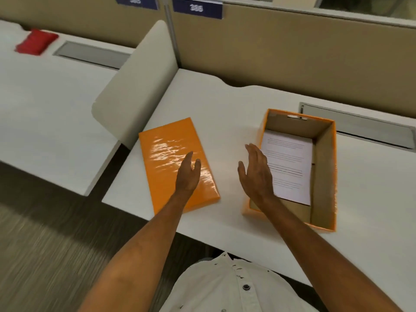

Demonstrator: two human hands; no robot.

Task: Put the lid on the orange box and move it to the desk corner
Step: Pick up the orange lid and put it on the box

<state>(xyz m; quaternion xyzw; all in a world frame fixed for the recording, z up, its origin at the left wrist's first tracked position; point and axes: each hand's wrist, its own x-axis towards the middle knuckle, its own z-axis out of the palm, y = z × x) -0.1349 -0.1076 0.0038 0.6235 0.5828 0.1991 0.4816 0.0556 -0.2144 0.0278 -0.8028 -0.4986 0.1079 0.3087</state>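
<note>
Here, one lid [177, 163], one orange box [324, 172] (uncovered), two open hands.

I see an evenly lit indoor scene, bright without being harsh, with the light coming from overhead. It throws broken white glare across the glossy orange rectangular lid [177, 164], strongest over its middle and near-right part. The white desk top [225, 109] is close to washed out, and shadows on it are faint and soft-edged. The grey carpeted floor [45, 239] at lower left is smeared into streaks by motion blur. The numbers on the dark blue partition labels [197, 7] are too soft for me to read. Straight desk and partition edges bow toward the frame borders from the wide lens. The open orange cardboard box [324, 176] has fuzzy, wavering outlines.
</note>
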